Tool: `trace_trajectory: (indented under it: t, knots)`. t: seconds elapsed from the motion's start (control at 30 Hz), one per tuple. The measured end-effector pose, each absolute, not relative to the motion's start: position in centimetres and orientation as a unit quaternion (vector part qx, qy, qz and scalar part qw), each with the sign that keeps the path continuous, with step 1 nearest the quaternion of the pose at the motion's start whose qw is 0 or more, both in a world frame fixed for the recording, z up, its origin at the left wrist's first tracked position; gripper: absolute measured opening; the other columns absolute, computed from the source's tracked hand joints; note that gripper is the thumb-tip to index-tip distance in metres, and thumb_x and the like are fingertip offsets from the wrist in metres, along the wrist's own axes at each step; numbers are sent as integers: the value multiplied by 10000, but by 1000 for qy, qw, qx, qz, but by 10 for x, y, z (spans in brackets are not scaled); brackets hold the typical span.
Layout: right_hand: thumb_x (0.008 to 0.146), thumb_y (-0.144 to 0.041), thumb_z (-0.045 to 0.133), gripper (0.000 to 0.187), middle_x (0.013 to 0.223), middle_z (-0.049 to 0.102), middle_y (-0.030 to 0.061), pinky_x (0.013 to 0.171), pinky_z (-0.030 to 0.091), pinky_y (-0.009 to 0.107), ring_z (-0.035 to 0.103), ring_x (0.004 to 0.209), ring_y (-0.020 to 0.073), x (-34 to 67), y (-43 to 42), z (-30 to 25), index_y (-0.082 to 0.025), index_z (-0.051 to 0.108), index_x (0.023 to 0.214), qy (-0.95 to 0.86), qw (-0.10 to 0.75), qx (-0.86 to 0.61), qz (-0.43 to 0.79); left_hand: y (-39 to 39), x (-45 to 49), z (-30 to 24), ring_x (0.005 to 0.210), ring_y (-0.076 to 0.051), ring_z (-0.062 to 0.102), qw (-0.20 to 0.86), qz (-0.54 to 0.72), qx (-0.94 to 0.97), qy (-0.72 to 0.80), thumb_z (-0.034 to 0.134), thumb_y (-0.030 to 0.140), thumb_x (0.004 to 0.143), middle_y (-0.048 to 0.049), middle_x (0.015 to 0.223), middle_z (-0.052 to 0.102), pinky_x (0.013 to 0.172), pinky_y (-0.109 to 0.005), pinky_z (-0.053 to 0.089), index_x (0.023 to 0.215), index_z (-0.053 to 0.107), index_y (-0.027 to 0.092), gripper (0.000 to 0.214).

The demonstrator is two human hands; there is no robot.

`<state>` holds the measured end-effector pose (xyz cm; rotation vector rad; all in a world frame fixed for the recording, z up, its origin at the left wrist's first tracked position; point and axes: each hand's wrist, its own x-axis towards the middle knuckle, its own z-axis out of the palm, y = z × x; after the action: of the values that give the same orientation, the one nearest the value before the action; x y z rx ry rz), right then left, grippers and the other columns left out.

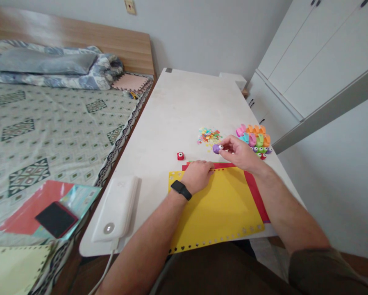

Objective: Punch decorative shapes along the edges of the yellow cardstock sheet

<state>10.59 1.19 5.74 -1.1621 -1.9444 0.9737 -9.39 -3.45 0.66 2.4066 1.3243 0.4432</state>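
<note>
My right hand pinches a small purple craft punch with a white top, held just above the upper edge of a yellow paper sheet. At that same edge my left hand grips the sheet, its fingers bent and the wrist lying over the paper. Small punched holes run along the sheet's bottom edge, and some show near its top edge. Red paper lies beneath the yellow sheet. To the left of my left hand, a small red craft punch stands alone on the white table.
Colourful paper cut-outs lie heaped beyond my hands. Several bright craft punches stand in rows at the right. A white power bank with a cable occupies the left front. On the bed rests a dark phone.
</note>
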Motion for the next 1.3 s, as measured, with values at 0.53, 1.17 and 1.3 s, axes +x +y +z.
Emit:
trace_trajectory:
  t: [0.53, 1.17, 1.3]
  knots:
    - [823, -191, 696, 365, 1171, 698, 81, 960, 553, 388, 685, 1045, 226, 169, -3, 17, -221, 709, 1187, -808, 213, -452, 311, -32, -92, -1, 900, -223, 702, 186, 175, 846, 468, 516, 251, 999, -82, 944, 758, 835, -333, 517, 965, 708, 188, 205]
    - [829, -233, 722, 408, 1222, 706, 78, 1012, 507, 452, 651, 1133, 275, 168, -15, 9, -265, 693, 1235, -838, 191, -429, 278, -36, -88, 7, 909, -221, 697, 173, 173, 850, 466, 495, 228, 1011, -76, 945, 753, 853, -345, 519, 967, 708, 183, 222]
    - [878, -249, 682, 403, 1250, 703, 87, 1021, 501, 456, 646, 1153, 274, 168, -18, 11, -258, 676, 1281, -842, 186, -428, 269, -37, -87, 8, 903, -225, 698, 171, 174, 850, 467, 508, 225, 1003, -74, 934, 753, 852, -350, 520, 958, 711, 186, 211]
